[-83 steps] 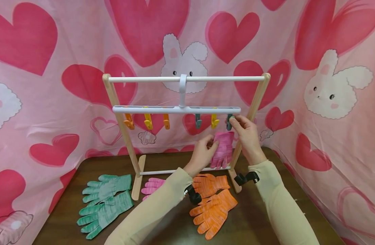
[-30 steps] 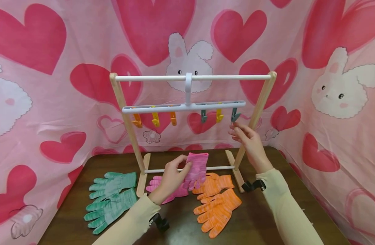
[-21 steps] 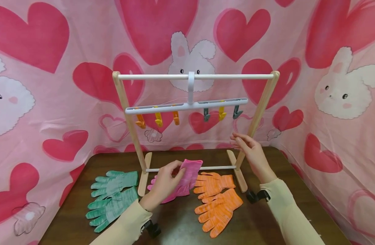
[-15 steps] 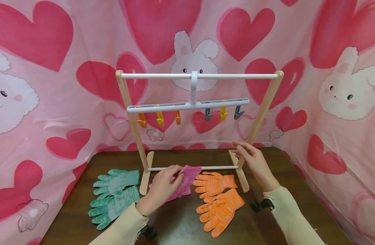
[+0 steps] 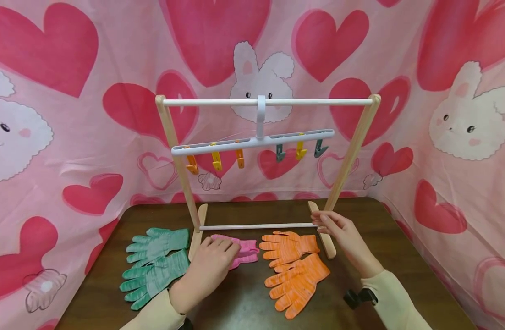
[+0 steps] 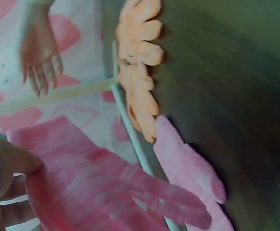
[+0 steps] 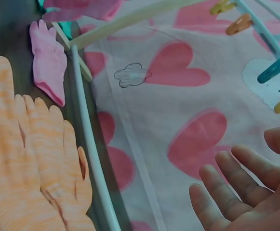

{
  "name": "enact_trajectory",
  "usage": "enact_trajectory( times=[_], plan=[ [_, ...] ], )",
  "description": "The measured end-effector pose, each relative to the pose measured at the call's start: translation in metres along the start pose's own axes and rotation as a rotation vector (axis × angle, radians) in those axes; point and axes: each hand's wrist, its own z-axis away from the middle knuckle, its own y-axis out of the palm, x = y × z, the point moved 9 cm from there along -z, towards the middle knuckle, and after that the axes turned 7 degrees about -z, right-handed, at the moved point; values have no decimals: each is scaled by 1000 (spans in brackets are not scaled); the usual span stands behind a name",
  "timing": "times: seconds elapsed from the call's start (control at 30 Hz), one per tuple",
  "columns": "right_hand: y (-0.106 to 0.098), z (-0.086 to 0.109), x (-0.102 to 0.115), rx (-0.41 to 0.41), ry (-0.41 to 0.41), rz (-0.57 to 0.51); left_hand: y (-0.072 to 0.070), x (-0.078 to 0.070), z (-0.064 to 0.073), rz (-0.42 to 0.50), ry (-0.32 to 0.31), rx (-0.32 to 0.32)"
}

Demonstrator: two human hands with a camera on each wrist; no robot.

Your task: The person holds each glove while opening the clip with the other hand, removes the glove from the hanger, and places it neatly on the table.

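Observation:
My left hand (image 5: 209,266) is low over the pink gloves (image 5: 246,250) near the middle of the table, covering part of them. In the left wrist view, its thumb and fingers pinch a pink glove (image 6: 91,178) near the cuff. A second pink glove (image 6: 188,163) lies on the table beyond it. My right hand (image 5: 343,236) hovers near the rack's right foot, holding nothing. Its loosely bent fingers (image 7: 226,187) are spread apart in the right wrist view.
A wooden rack (image 5: 353,146) carries a white hanger (image 5: 252,142), tilted up to the right. Orange, yellow and grey-green clips (image 5: 299,151) hang from it, gripping nothing. Two green gloves (image 5: 155,270) lie left, two orange gloves (image 5: 295,275) right. A heart-printed cloth (image 5: 215,46) stands behind.
My right hand has left the rightmost clip and come down. My left hand has carried the pink glove down and left, towards the other pink glove. The hanger has tilted.

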Motion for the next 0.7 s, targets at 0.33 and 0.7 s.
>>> enact_trajectory(
  times=[0.33,0.7],
  plan=[
    [-1,6,-7,8,-9,-9,24,-53,26,-142,201,149],
    [-3,9,-11,9,-6,-5,66,-80,49,28,204,377]
  ],
)
